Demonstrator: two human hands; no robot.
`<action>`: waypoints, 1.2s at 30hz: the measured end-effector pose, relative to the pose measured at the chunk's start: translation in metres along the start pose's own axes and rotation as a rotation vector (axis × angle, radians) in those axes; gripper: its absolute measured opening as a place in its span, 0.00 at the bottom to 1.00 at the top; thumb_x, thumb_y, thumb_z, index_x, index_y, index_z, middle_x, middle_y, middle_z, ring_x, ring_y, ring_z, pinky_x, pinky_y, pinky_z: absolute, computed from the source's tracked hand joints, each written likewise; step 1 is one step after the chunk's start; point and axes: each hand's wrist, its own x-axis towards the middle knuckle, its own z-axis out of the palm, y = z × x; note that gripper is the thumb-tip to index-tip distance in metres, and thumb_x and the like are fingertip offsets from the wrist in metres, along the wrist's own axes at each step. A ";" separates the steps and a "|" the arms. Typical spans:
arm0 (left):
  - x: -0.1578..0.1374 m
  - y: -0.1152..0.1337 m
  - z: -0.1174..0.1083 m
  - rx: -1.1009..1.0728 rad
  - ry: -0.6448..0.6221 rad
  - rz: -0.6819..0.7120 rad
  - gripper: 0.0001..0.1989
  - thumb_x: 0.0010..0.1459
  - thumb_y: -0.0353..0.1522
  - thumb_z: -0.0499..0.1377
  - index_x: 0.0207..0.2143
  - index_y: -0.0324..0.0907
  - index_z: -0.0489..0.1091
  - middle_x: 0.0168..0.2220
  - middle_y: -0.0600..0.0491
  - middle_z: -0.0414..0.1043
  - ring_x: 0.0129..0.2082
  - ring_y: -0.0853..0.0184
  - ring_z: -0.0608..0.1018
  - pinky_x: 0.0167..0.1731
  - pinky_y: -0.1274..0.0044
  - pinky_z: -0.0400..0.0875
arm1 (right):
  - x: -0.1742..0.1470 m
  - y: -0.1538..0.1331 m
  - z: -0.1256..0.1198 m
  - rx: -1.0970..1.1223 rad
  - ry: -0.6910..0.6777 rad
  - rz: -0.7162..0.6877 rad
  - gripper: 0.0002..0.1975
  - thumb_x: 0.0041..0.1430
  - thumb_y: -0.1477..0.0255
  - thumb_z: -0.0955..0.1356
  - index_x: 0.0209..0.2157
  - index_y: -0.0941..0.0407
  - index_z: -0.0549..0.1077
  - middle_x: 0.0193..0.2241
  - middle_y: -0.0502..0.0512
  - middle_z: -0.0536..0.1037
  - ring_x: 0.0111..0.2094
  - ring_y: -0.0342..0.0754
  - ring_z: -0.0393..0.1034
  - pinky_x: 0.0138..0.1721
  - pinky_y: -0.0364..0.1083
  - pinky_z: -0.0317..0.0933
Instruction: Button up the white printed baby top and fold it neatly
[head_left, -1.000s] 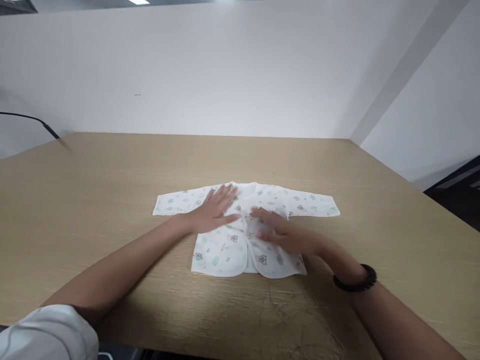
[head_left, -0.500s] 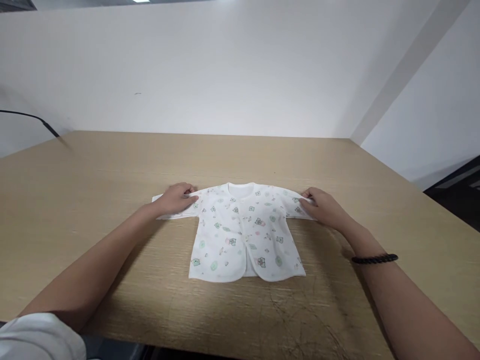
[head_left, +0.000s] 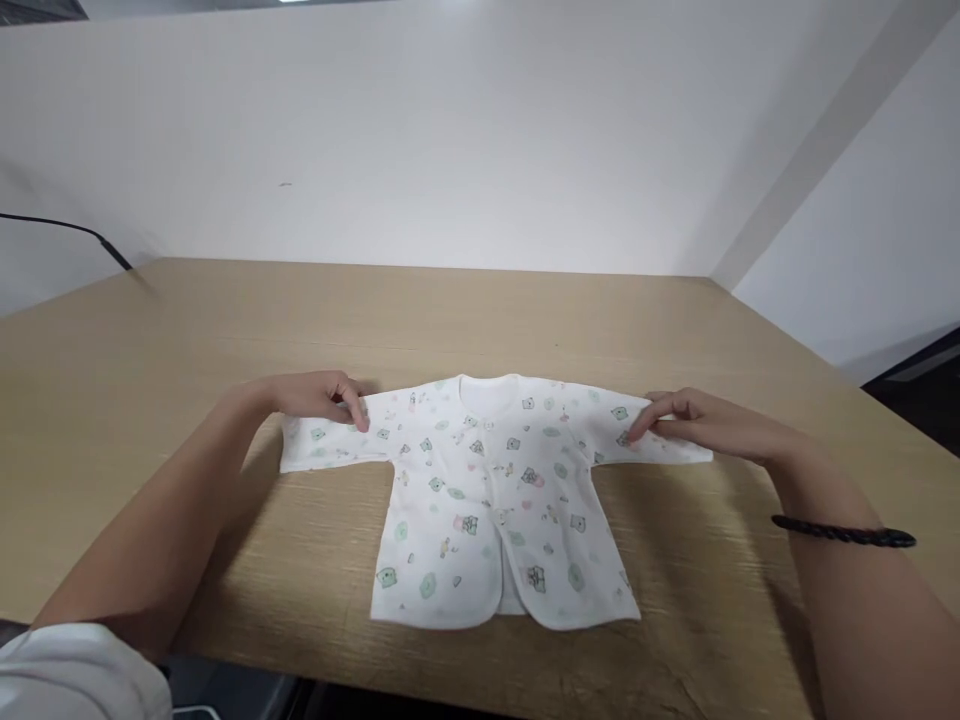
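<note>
White jacket (head_left: 480, 500), printed with small animal faces and dabs of green, pink and yellow, lies spread flat on a wood-toned table (head_left: 450, 320) at the center of the scene, neckline toward the far side and hem toward the near edge. A person's left hand (head_left: 319, 394) rests over the left sleeve (head_left: 337, 442), fingers loosely curled and a fingertip against the cloth. The right hand (head_left: 709, 420) rests at the right sleeve (head_left: 682, 450), fingers partly bent, one fingertip touching the fabric. Whether either hand has cloth pinched cannot be told from this angle. The front panels meet at the chest and part in a narrow gap at the near hem. A dark bracelet (head_left: 844, 531) circles the right forearm. Beyond the table rises a white wall (head_left: 480, 140); a black cable (head_left: 60, 222) runs at far left.
</note>
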 end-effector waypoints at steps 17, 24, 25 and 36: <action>0.001 0.020 0.003 0.594 0.918 0.202 0.11 0.51 0.28 0.56 0.20 0.46 0.76 0.28 0.55 0.79 0.41 0.58 0.72 0.51 0.61 0.57 | -0.006 -0.019 -0.003 -0.259 0.491 -0.172 0.14 0.59 0.63 0.65 0.34 0.52 0.82 0.36 0.60 0.74 0.40 0.57 0.69 0.43 0.54 0.63; -0.002 0.040 0.004 0.118 0.057 0.167 0.11 0.58 0.37 0.55 0.31 0.43 0.75 0.43 0.51 0.76 0.45 0.59 0.74 0.49 0.70 0.64 | -0.014 -0.029 -0.004 -0.009 -0.015 -0.001 0.22 0.60 0.51 0.65 0.24 0.53 0.75 0.38 0.55 0.76 0.35 0.51 0.69 0.35 0.48 0.64; -0.002 0.042 0.004 0.054 0.043 0.175 0.13 0.60 0.39 0.54 0.35 0.43 0.75 0.45 0.50 0.75 0.46 0.59 0.74 0.48 0.71 0.66 | -0.013 -0.030 -0.004 -0.001 -0.006 0.013 0.24 0.60 0.50 0.64 0.23 0.53 0.73 0.35 0.55 0.75 0.33 0.49 0.67 0.33 0.47 0.63; 0.026 0.019 0.025 0.261 0.369 -0.130 0.24 0.58 0.51 0.52 0.45 0.41 0.66 0.45 0.46 0.70 0.43 0.57 0.72 0.41 0.71 0.67 | 0.009 -0.016 0.011 -0.073 0.475 0.314 0.26 0.54 0.45 0.66 0.21 0.54 0.62 0.18 0.48 0.63 0.21 0.44 0.57 0.24 0.45 0.50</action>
